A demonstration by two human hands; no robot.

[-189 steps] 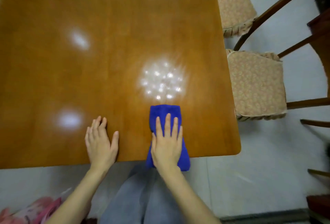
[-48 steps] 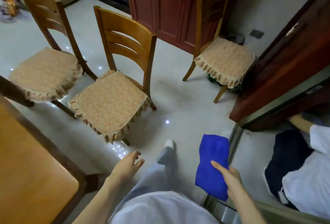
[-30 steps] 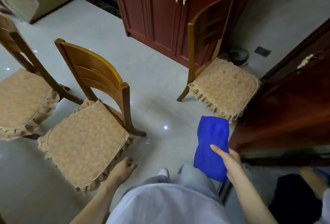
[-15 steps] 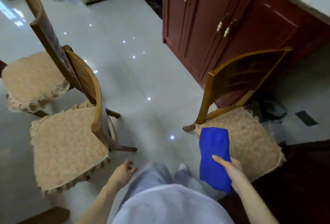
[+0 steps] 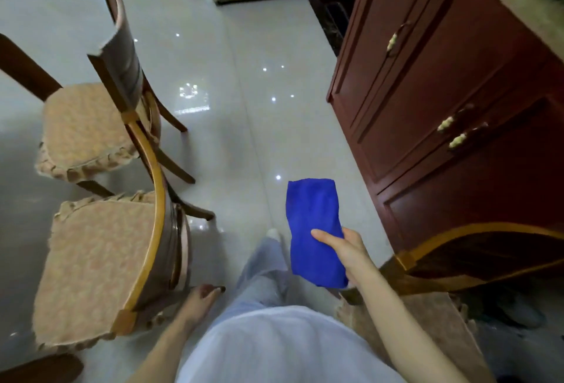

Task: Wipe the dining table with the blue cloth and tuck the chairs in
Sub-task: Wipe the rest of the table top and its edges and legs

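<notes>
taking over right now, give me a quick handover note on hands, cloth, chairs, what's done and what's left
Right hand grips the folded blue cloth, held over the floor.
Left hand hangs loose, holding nothing, beside the back of the near chair.
Far chair and right chair also stand out on open floor; none tucked in.
Table top not in view, so wiping cannot be confirmed.
Left: tuck in the three chairs.

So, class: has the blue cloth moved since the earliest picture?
Yes. It has left the table: the right hand now holds the blue cloth over the floor, beside the red cabinet.
</notes>
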